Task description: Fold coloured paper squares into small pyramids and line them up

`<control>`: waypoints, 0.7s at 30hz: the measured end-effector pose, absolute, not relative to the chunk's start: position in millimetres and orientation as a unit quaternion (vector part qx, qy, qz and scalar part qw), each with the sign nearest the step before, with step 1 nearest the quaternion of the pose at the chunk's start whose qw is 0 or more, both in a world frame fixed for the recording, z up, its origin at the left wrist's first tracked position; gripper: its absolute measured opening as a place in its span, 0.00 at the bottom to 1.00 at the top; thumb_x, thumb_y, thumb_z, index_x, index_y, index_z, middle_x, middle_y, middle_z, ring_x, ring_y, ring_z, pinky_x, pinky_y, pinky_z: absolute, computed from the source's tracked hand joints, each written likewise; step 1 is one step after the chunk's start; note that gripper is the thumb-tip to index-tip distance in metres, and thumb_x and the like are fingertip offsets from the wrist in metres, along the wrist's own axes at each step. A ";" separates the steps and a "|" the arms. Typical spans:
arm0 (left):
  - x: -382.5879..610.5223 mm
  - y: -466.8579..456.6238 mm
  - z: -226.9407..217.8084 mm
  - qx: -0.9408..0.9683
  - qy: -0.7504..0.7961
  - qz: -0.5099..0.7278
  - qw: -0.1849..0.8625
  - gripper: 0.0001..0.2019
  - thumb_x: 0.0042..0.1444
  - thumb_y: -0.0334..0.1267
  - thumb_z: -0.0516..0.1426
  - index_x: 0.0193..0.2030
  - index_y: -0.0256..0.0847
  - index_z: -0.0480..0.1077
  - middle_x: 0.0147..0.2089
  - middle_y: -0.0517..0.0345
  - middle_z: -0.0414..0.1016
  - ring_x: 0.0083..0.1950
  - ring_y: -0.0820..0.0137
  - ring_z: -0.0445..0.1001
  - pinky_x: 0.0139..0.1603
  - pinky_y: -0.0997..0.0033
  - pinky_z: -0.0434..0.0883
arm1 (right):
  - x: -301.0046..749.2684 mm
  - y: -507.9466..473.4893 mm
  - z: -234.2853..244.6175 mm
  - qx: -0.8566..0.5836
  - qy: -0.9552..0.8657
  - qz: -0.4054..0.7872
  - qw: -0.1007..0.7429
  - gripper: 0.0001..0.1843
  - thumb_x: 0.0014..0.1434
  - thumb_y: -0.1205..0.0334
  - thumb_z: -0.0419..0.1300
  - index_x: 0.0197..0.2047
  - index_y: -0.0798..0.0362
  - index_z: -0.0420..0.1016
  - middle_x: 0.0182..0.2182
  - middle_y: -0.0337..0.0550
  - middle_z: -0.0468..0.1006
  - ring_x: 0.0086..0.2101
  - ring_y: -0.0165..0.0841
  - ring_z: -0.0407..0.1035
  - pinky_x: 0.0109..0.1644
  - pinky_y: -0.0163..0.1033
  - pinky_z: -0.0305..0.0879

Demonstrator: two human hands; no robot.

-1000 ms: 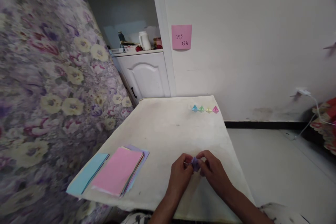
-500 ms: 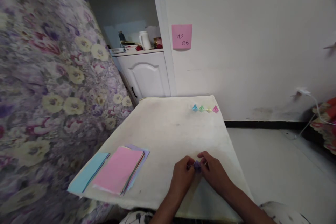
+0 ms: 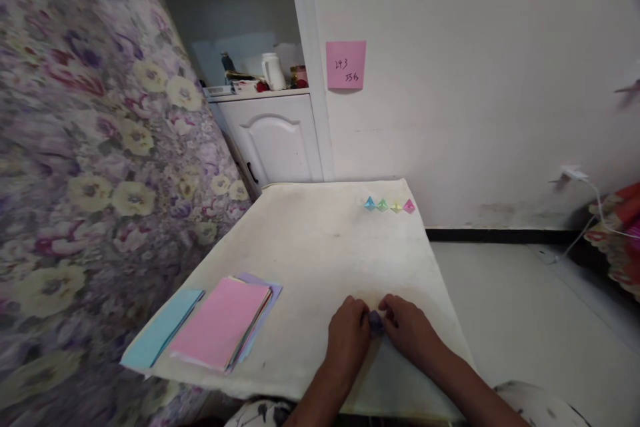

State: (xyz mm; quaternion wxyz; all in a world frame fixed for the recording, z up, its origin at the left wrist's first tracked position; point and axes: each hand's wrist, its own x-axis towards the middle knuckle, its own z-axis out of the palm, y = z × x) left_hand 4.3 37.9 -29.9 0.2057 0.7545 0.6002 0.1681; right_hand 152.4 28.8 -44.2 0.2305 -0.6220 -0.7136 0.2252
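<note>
Near the front of the cream-covered table, a small purple folded paper piece (image 3: 375, 324) sits between my hands. My left hand (image 3: 349, 332) pinches its left side, fingers curled. On the other side, my right hand (image 3: 407, 327) has its fingertips closed at the paper's right edge. The finer folds are too small to make out, and the fingers cover part of them. Farther back lies a row of folded paper pieces: a blue one (image 3: 370, 203), a green one (image 3: 383, 205), a yellow one (image 3: 397, 207) and a pink one (image 3: 409, 206).
A stack of coloured paper topped by pink sheets (image 3: 223, 323) lies at the table's left, beside a blue paper stack (image 3: 163, 330). A floral curtain (image 3: 100, 180) hangs left. Behind are a white cabinet (image 3: 280, 140) and a wall with a pink note (image 3: 346, 65).
The purple paper looks turned between my fingers, its pointed top now less visible. My left fingers have shifted slightly around it. The whole view has moved a little.
</note>
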 end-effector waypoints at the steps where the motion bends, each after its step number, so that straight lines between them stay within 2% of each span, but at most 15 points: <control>1: 4.5 37.6 -30.2 0.759 0.592 0.175 0.205 0.09 0.51 0.28 0.48 0.33 0.41 0.67 0.36 0.56 0.69 0.38 0.69 0.67 0.37 0.72 0.59 | 153.1 29.2 -43.6 -0.622 -0.713 0.232 0.228 0.10 0.51 0.70 0.52 0.36 0.52 0.70 0.29 0.42 0.75 0.30 0.33 0.68 0.34 0.33 0.57; 6: 4.1 38.3 -34.3 0.764 0.573 0.204 0.214 0.10 0.50 0.26 0.48 0.35 0.41 0.66 0.36 0.57 0.69 0.39 0.69 0.66 0.36 0.73 0.59 | 155.6 32.1 -40.6 -0.622 -0.706 0.255 0.224 0.08 0.50 0.71 0.53 0.34 0.52 0.70 0.25 0.39 0.76 0.27 0.32 0.69 0.31 0.32 0.55; 14: 5.5 36.3 -28.0 0.773 0.534 0.244 0.240 0.09 0.52 0.26 0.47 0.33 0.41 0.65 0.36 0.58 0.66 0.37 0.71 0.65 0.36 0.74 0.59 | 156.8 34.1 -39.7 -0.631 -0.703 0.246 0.215 0.08 0.50 0.71 0.52 0.33 0.52 0.70 0.25 0.40 0.76 0.27 0.32 0.69 0.31 0.32 0.54; 21: 6.5 34.9 -26.5 0.788 0.538 0.193 0.229 0.07 0.51 0.28 0.50 0.30 0.40 0.68 0.36 0.58 0.65 0.36 0.71 0.63 0.34 0.73 0.58 | 154.3 34.9 -39.6 -0.630 -0.708 0.234 0.216 0.08 0.50 0.72 0.52 0.31 0.52 0.69 0.24 0.39 0.74 0.27 0.31 0.67 0.31 0.32 0.53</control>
